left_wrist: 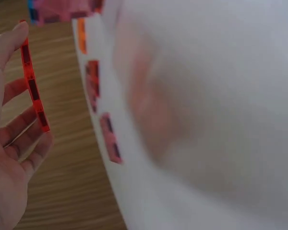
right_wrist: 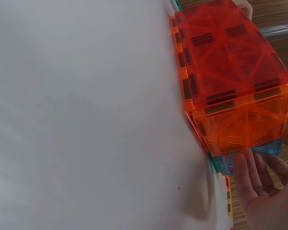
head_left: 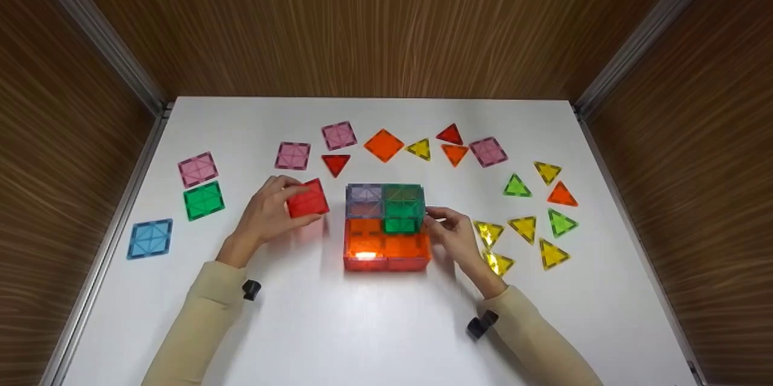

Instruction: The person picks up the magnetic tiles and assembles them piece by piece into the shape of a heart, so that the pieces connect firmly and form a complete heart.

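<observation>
A block of magnetic tiles [head_left: 386, 229] stands near the middle of the white table [head_left: 362, 325]: an orange lower section toward the person, with a purple cube and a green cube side by side on its far part. The right hand [head_left: 453, 235] is at the block's right side, fingertips curled against the green cube's edge; the right wrist view shows the fingers [right_wrist: 254, 177] touching the block's lower corner. Just left of the block, the left hand [head_left: 266, 214] grips a red square tile [head_left: 308, 199], thumb and fingers pinching its edges, the tile held tilted above the table and apart from the block. Beyond the block lie pink squares, an orange square [head_left: 383, 145] and red, yellow and orange triangles. Right of the block sits a cluster of yellow, green and orange triangles [head_left: 525, 226]. Far left of the block lie a pink square, a green square [head_left: 203, 200] and a blue square [head_left: 150, 238].
</observation>
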The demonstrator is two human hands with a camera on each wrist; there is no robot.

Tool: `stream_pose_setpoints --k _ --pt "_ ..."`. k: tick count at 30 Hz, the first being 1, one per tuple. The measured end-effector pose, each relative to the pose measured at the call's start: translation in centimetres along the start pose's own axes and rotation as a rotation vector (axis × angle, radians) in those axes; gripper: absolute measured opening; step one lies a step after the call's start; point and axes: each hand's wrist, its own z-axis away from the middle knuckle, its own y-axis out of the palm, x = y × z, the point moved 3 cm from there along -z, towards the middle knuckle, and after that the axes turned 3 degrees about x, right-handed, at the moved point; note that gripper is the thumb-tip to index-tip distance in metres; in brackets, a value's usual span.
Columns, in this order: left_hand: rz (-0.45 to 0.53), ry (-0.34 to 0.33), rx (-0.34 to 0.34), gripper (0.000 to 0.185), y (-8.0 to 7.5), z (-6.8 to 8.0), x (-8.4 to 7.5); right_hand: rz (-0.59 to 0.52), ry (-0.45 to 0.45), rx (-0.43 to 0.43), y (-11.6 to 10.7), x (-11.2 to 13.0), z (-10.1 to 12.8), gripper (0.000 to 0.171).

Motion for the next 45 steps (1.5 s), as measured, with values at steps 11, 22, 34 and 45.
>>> stream_pose_setpoints --k 11,22,34,45 --pt "-0.016 0.283 0.014 0.058 1.5 0.4 -5.9 0.009 0.007 0.005 0.0 -0.1 0.1 0.026" --pt "-0.114 0.404 0.113 0.057 4.7 0.8 -8.7 0.002 0.006 0.011 -0.1 -0.2 0.0 0.026" --pt "-0.192 0.483 0.147 0.048 6.1 0.6 -9.3 0.017 0.003 0.004 0.0 0.0 0.0 0.026" --pt "-0.153 0.468 0.092 0.049 5.0 0.8 -7.8 0.027 0.006 0.009 -0.1 -0.2 -0.1 0.025"
